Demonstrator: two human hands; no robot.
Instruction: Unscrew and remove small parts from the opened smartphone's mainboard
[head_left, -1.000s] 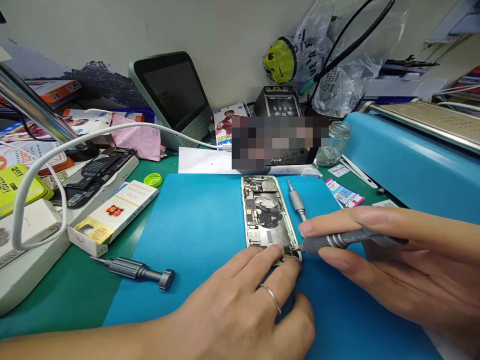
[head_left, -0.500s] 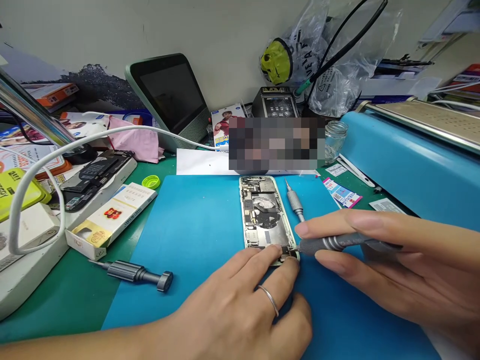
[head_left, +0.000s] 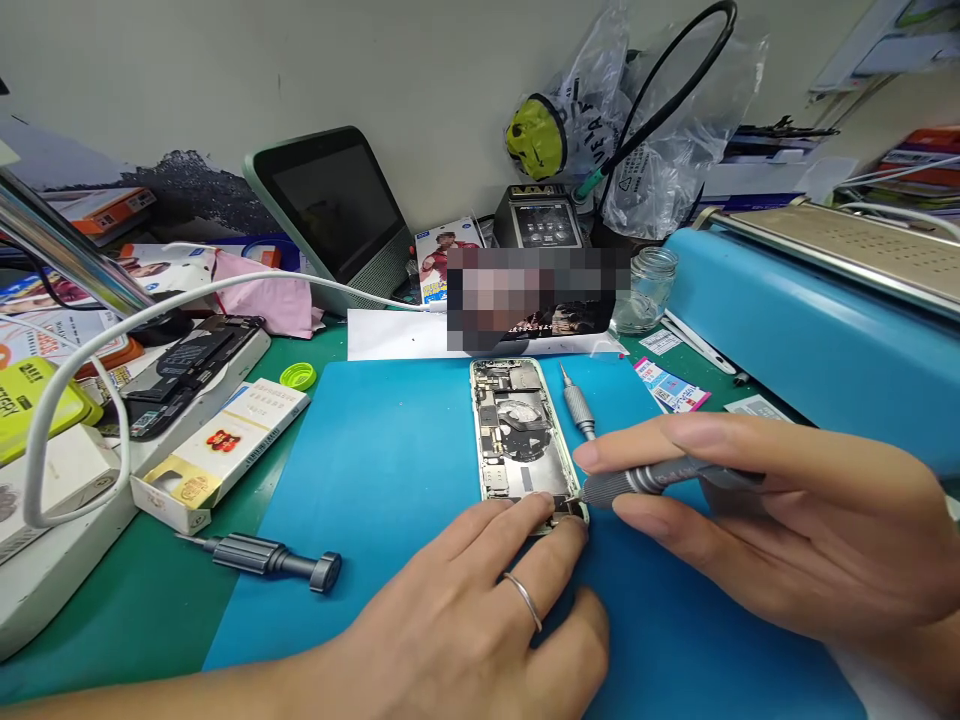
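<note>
An opened phone (head_left: pixel 525 445) lies on the blue mat with its inner parts showing. My left hand (head_left: pixel 495 600), a ring on one finger, holds the phone's near end, fingertips pressed on its lower parts; the thumb is out of sight. Between thumb and fingers my right hand (head_left: pixel 787 510) grips a grey screwdriver (head_left: pixel 630 484), nearly level. Its tip meets the phone's lower right corner, close to my left fingertips. Just beyond that hand rests a second screwdriver (head_left: pixel 577 402). A third, dark grey screwdriver (head_left: pixel 262 557) lies at the left of the mat.
At the left are a cigarette box (head_left: pixel 225 450), a green cap (head_left: pixel 298 376) and a white cable (head_left: pixel 187 287) arching over the bench. Behind the mat (head_left: pixel 390 450) stand a screen device (head_left: pixel 337 210) and a glass jar (head_left: pixel 646 290). A blue machine (head_left: pixel 810 340) occupies the right.
The whole view has shifted slightly, so the bench items sit lower and a little further left. Both hands keep their places at the phone, and the screwdriver tip remains at its lower right corner.
</note>
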